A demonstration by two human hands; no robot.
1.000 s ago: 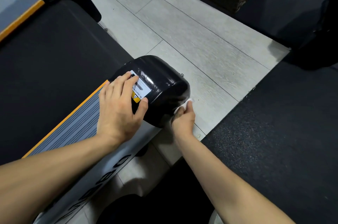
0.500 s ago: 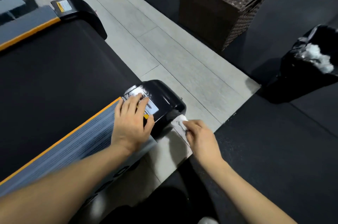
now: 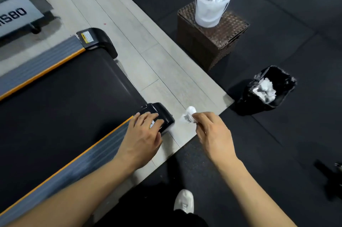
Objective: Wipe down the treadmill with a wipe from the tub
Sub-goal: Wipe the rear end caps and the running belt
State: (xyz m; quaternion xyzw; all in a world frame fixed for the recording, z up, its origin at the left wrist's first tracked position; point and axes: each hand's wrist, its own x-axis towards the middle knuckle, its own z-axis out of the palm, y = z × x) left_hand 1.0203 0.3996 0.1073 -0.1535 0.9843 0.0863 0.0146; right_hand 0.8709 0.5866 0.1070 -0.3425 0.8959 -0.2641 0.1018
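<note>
White wipe [image 3: 189, 115], crumpled, pinched at the fingertips of the right hand [image 3: 212, 134], fingers curled round it, held clear of the treadmill [image 3: 64, 100] over pale floor. Bunched that way probably because spent: soiled side folded in, ready for dropping. Left hand [image 3: 142, 134] laid flat, fingers straight and spread, on the black end cap [image 3: 162, 113] at the belt's near corner; likely a brace for balance while leaning, not a grip. Cap just left of the wipe, not touching. Beyond the right fingertips and to the right, black bin [image 3: 268, 89] with white wads inside, handy for discards. Farther off, white tub [image 3: 211, 2] on a wicker box [image 3: 212, 41], open as far as the blur allows. Next move, by judgement: toss into the bin.
</note>
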